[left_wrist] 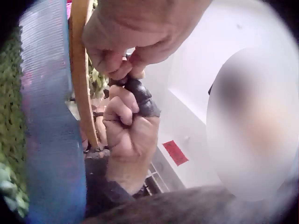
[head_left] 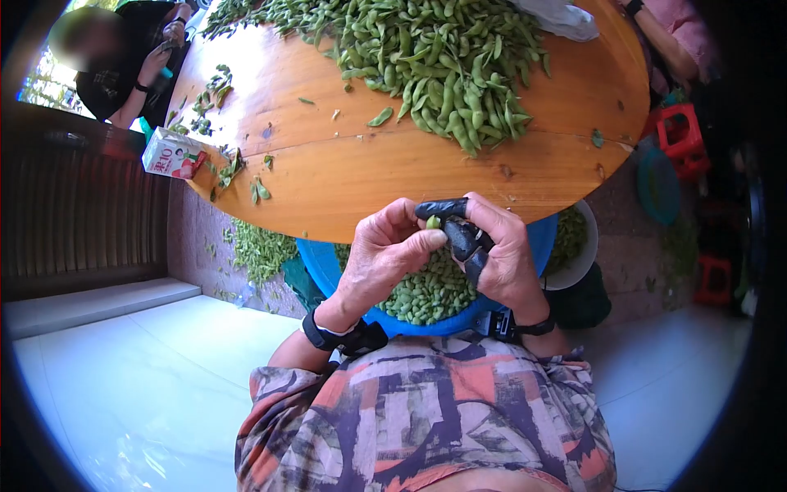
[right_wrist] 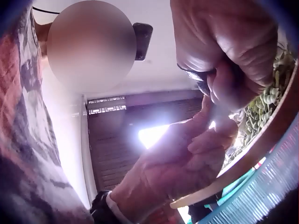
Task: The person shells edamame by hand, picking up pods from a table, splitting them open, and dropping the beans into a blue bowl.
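Red "10" beside a Chinese character on a white carton (head_left: pixel 170 156), other print unreadable

Glossy orange-brown wood table (head_left: pixel 328 176) (blue basin (head_left: pixel 539 246), ribbed plastic).

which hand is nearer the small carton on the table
Left. The carton sits ahead and left of both; the left hand is on its side, the right hand farther right.
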`<action>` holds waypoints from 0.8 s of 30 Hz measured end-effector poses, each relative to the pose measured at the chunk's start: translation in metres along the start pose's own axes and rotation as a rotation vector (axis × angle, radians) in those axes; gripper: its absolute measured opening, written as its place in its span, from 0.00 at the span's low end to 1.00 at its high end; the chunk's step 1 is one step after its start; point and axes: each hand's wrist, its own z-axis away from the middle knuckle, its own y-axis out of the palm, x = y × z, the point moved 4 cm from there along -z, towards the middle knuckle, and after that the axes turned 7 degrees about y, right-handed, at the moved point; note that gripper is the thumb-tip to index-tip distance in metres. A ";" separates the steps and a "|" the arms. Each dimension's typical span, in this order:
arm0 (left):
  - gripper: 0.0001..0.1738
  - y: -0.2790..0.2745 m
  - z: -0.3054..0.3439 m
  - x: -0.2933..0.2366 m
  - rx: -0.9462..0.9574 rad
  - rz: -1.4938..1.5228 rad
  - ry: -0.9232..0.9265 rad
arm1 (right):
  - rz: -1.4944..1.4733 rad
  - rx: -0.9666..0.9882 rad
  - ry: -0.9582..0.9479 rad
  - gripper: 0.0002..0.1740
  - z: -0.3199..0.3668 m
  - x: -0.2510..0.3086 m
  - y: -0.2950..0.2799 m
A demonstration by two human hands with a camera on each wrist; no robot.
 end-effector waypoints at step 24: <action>0.12 0.000 -0.005 -0.001 0.012 0.365 -0.010 | 0.380 -0.348 -0.246 0.14 0.012 0.016 0.028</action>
